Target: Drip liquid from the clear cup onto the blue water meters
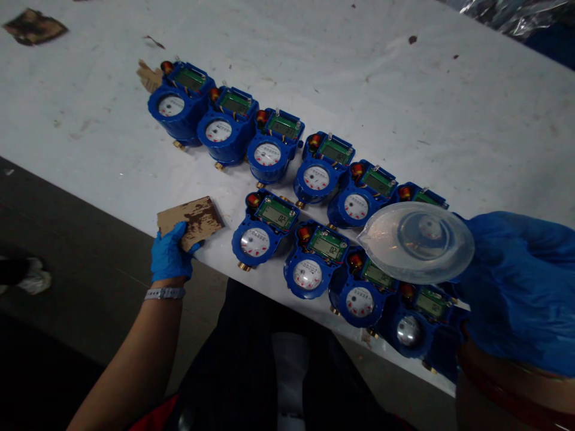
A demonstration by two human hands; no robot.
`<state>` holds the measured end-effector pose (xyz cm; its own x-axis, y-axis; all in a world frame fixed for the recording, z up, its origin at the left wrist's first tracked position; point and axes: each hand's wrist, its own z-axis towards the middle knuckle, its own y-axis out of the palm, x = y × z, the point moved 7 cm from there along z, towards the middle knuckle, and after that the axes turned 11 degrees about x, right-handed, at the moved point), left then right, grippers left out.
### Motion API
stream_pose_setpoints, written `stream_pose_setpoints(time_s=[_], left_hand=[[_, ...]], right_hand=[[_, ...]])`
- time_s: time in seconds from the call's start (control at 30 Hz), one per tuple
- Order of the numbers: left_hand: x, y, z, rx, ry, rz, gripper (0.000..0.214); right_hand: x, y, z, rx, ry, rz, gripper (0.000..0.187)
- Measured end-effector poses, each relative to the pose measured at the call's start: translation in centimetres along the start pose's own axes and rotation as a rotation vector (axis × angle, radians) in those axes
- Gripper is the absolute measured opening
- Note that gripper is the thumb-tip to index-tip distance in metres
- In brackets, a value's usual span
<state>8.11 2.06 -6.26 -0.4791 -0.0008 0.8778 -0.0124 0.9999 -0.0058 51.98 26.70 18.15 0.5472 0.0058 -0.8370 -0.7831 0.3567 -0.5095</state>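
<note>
My left hand (171, 254), in a blue glove, is closed on a piece of cardboard (191, 220) with dark stains, at the table's front edge. In my gloved right hand (521, 287) is a translucent plastic cup with a pouring lip (381, 245), raised above the right end of the meters and tilted. What it contains I cannot make out. Several blue water meters (255, 242) stand in two slanting rows, with round dials, green circuit boards and small displays exposed. The cup hides part of the meters beneath it.
A white-covered table (359, 78) carries bits of debris. A torn stained cardboard piece (33, 27) lies at the far left, and another scrap (149, 76) lies behind the leftmost meter. Clear plastic wrapping (525, 15) is at the upper right. A shoe (36, 276) shows on the floor.
</note>
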Motion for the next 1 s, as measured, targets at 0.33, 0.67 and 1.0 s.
stream_pose_setpoints(time_s=[0.33, 0.67, 1.0], left_hand=[[0.25, 0.18, -0.39, -0.01, 0.004, 0.021, 0.034], [0.14, 0.15, -0.24, 0.002, 0.01, 0.026, 0.033], [0.04, 0.13, -0.06, -0.028, -0.008, 0.003, 0.038]], right_hand=[[0.23, 0.07, 0.07, 0.011, 0.038, -0.026, 0.027], [0.27, -0.17, 0.2, 0.038, 0.059, -0.025, 0.026], [0.2, -0.08, -0.05, 0.033, 0.056, -0.004, 0.022]])
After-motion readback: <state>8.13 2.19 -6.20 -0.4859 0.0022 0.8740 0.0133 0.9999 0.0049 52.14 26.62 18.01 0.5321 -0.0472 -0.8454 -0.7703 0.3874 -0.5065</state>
